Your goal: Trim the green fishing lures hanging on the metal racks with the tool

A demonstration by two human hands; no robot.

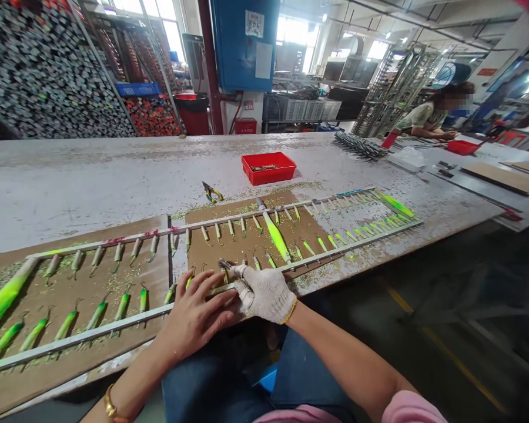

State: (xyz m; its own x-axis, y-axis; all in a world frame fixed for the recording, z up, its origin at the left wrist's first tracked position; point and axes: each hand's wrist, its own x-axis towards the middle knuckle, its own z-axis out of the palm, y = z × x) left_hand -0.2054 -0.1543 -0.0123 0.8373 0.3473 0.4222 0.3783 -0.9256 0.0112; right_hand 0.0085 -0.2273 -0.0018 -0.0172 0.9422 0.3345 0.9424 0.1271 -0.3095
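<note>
A long metal frame [88, 335] lies across the table, with rows of small green and white lures [123, 305] along its two rails. A thick yellow-green bar [277, 236] crosses between the rails. My bare left hand [198, 314] rests on the near rail, fingers spread over the lures there. Beside it, my right hand [267, 294] wears a white knitted glove, its fingers closed round a small dark metal tool [224, 264] whose tip is at a lure. The tool's handle is hidden in the glove.
Brown cardboard [158, 258] lies under the frame. Behind it are yellow-black pliers [212, 192] and a red tray [268, 169]. Green flakes are scattered about. A pile of grey pieces [359, 145] lies at the back right, near another person [423, 117] at the table.
</note>
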